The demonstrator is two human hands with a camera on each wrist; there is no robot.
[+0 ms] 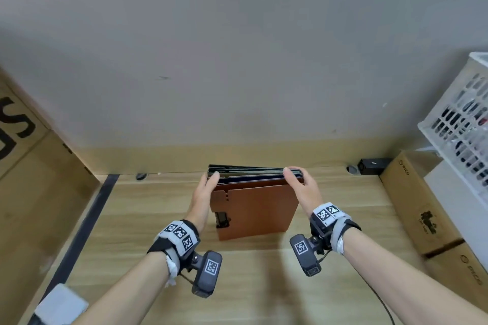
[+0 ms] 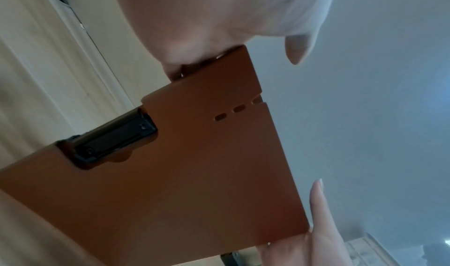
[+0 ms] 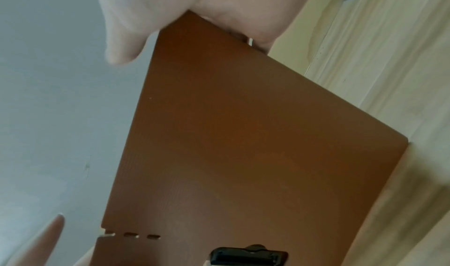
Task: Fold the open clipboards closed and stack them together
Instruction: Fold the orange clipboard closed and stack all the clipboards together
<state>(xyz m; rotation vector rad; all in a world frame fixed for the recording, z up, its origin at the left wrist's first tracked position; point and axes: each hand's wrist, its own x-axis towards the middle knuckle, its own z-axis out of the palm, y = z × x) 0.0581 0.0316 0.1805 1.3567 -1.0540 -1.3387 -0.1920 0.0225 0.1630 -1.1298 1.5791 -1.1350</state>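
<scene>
A stack of closed clipboards stands on edge on the wooden table (image 1: 148,221) near the wall. The brown clipboard (image 1: 253,208) (image 2: 194,174) (image 3: 243,135) faces me, its black clip (image 1: 221,219) (image 2: 114,139) (image 3: 246,254) at the left edge. Several dark clipboards (image 1: 250,170) stand behind it, their top edges fanned slightly. My left hand (image 1: 211,179) (image 2: 194,29) holds the upper left corner, thumb over the top edge. My right hand (image 1: 293,174) (image 3: 194,4) grips the upper right corner, fingers curled over the top. The fingers behind the stack are hidden.
Cardboard boxes flank the table at the left (image 1: 39,192) and right (image 1: 417,200). A white slatted basket (image 1: 459,124) sits on the right boxes. A small black adapter (image 1: 372,166) lies by the grey wall, close behind the stack.
</scene>
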